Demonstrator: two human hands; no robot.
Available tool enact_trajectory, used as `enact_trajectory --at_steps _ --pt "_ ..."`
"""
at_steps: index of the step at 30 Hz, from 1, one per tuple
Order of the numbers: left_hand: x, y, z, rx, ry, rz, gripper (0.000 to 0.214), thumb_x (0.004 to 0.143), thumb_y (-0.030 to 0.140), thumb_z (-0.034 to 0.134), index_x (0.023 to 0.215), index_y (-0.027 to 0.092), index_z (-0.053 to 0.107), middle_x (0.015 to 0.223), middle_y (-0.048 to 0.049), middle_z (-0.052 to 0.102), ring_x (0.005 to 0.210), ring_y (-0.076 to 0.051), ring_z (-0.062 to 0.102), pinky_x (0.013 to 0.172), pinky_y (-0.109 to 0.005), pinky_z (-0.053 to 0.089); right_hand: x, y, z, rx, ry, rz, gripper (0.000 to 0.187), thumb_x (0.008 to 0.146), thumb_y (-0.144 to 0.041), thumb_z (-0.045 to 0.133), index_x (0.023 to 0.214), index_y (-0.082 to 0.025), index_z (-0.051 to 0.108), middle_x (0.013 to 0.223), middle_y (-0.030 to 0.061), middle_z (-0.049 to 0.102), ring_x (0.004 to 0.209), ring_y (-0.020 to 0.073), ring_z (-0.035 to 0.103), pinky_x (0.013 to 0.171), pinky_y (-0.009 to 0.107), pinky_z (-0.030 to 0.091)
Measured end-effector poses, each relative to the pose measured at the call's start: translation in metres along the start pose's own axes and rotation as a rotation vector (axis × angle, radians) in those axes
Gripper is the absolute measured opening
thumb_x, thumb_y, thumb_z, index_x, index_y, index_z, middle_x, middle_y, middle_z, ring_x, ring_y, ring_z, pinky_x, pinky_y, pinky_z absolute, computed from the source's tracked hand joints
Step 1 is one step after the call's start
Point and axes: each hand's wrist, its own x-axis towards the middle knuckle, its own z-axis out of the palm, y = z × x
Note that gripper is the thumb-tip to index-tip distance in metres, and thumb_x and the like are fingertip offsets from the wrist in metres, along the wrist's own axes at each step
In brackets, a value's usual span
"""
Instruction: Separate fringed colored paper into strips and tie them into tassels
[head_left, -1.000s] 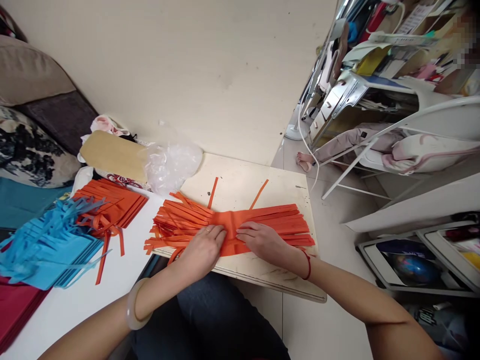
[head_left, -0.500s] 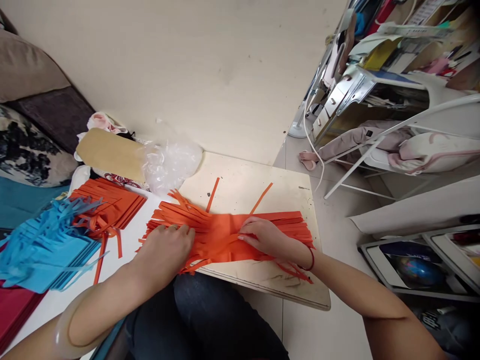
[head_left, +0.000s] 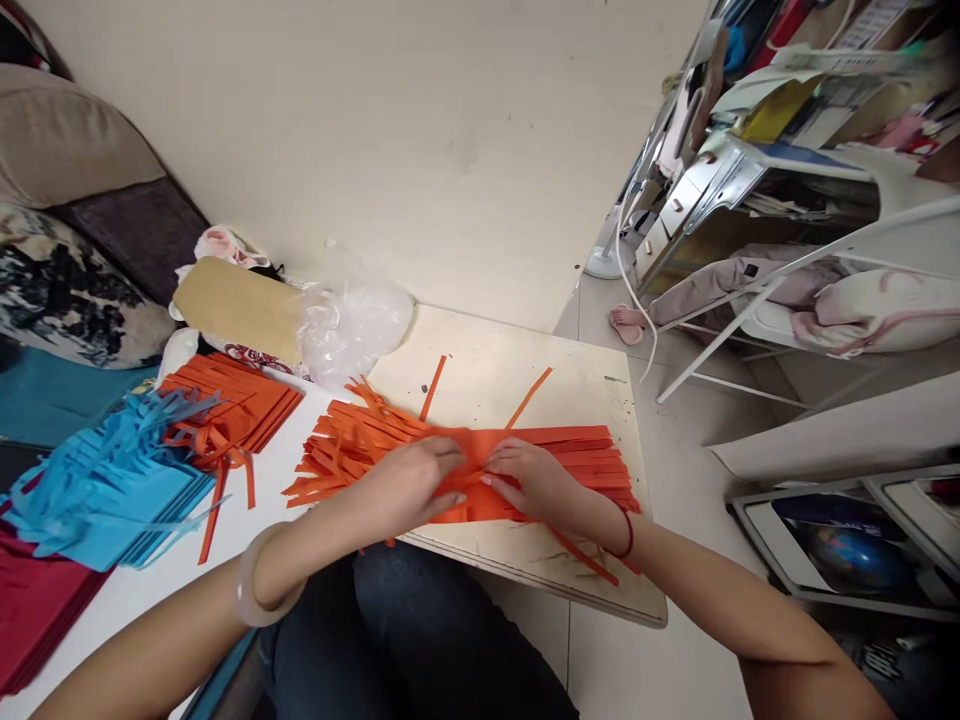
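Observation:
A stack of orange fringed paper [head_left: 592, 445] lies across a small wooden board, cut into strips at both ends with an uncut band in the middle. My right hand [head_left: 536, 485] pinches the top layer near that band, thumb against fingers. Over the left part of the band is my left hand [head_left: 420, 480], fingers stretched out and thumb apart, nothing visible between them. Strips fan out loosely beneath the left wrist. Two thin orange strips [head_left: 529, 397] stick out past the far edge of the stack.
The wooden board [head_left: 517, 345] sits over my knees, against a pale wall. On the left, a white surface holds blue fringed paper [head_left: 150, 510], more orange fringed paper [head_left: 259, 400] and dark red sheets [head_left: 45, 610]. A clear plastic bag [head_left: 360, 325] lies behind. A white folding chair [head_left: 720, 330] stands right.
My left hand has moved right from the fringed left end to the middle band, its fingers opening out. My right hand stays at nearly the same place on the paper.

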Motion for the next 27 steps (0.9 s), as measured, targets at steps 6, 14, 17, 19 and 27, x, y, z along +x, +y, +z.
enact_trajectory --at_steps 6,14,17,19,27 --pt "0.003 -0.019 0.042 -0.183 0.039 0.027 0.034 0.085 0.006 0.041 0.105 0.015 0.067 0.111 -0.0106 0.066 0.101 -0.019 0.063 0.09 -0.031 0.051 -0.002 0.003 -0.004 0.073 -0.031 0.077 0.023 0.093 -0.026 0.049 0.085 -0.015 0.068 0.085 0.0057 0.07 0.083 0.0155 0.062 0.082 0.027 0.049" --pt "0.018 -0.051 0.018 -0.531 -0.11 -0.281 0.025 0.082 0.027 0.047 0.066 0.014 0.061 0.06 0.002 0.053 0.057 -0.012 0.049 0.057 -0.023 0.041 0.022 0.021 -0.015 0.173 -0.062 0.354 0.021 0.086 -0.023 0.055 0.068 -0.013 0.061 0.062 -0.0007 0.058 0.055 0.0083 0.045 0.057 0.021 0.035" --pt "0.023 -0.061 0.017 -0.461 -0.052 -0.34 0.017 0.079 0.027 0.049 0.072 0.015 0.059 0.061 0.0039 0.047 0.058 -0.012 0.046 0.058 -0.023 0.037 0.03 0.026 -0.012 0.083 -0.081 0.348 0.02 0.085 -0.021 0.055 0.068 -0.013 0.061 0.072 0.0041 0.062 0.064 0.0107 0.051 0.062 0.022 0.037" --pt "0.024 -0.066 0.016 -0.419 -0.018 -0.362 0.012 0.076 0.023 0.051 0.08 0.015 0.058 0.064 0.0038 0.048 0.061 -0.013 0.048 0.06 -0.024 0.037 0.036 0.028 -0.011 0.032 -0.132 0.361 0.022 0.085 -0.021 0.054 0.067 -0.013 0.061 0.073 0.0053 0.063 0.066 0.0116 0.052 0.062 0.022 0.036" --pt "0.012 -0.03 0.007 0.184 0.154 -0.281 0.029 0.085 0.01 0.042 0.111 0.008 0.055 0.102 -0.0149 0.065 0.092 -0.025 0.064 0.081 -0.037 0.051 0.046 0.03 -0.009 -0.008 -0.186 0.373 0.023 0.085 -0.02 0.053 0.065 -0.013 0.06 0.069 0.0056 0.063 0.064 0.0118 0.051 0.059 0.023 0.033"
